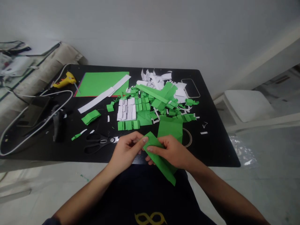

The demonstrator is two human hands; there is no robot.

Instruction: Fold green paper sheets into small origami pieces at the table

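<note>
Green paper strip (pixel 160 163): being held at near edge of desk (pixel 211 150), 5 o'clock | left hand (pixel 127 151): pinching upper end | right hand (pixel 172 150): clasping middle, thumb on top | scissors (pixel 103 141): lying at strip's 9 o'clock

Folded green paper (pixel 162 165), held two-handed at the front edge of the black worktop (pixel 211 147).
The left-hand grip (pixel 127 150) pinches the paper's upper end, thumb on top; the right-hand grip (pixel 172 150) clasps it lower down, thumb across its face. Scissors (pixel 104 141) lie just beside the left hand, handles pointing left. Behind, green and white paper pieces (pixel 161 97) form a heap. A yellow glue gun (pixel 64 80) sits at the left edge of a large green sheet (pixel 100 82).
</note>
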